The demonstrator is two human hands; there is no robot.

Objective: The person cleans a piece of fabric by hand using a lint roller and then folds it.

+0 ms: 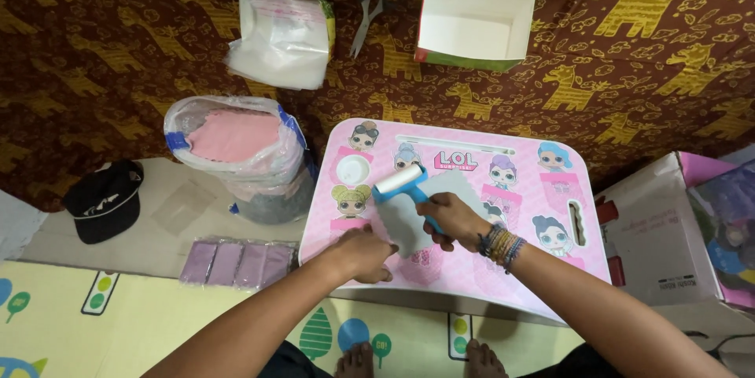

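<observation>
**Roller on a grey sheet, pink lap bench**

The right hand (447,219) has its fingers wrapped around the blue handle of a small roller (401,182), whose white drum rests on the upper left corner of a grey sheet (440,199) lying on the pink bench (519,268). The left hand (363,254) lies flat at the sheet's lower left edge, fingers pressed together and bent down onto it, pinning it to the bench. A band of coloured beads circles the right wrist.

Left of the bench stands a plastic bag (236,150) with a pink stack showing at its top, and in front of that bag lies a clear packet of purple pieces (236,262). Beyond the bench, on the brown patterned cloth, are scissors (370,4), an open white carton (475,25) and a bundle of clear bags (281,36). A black cap (104,201) lies at far left, and a cardboard box (668,236) sits to the right.
</observation>
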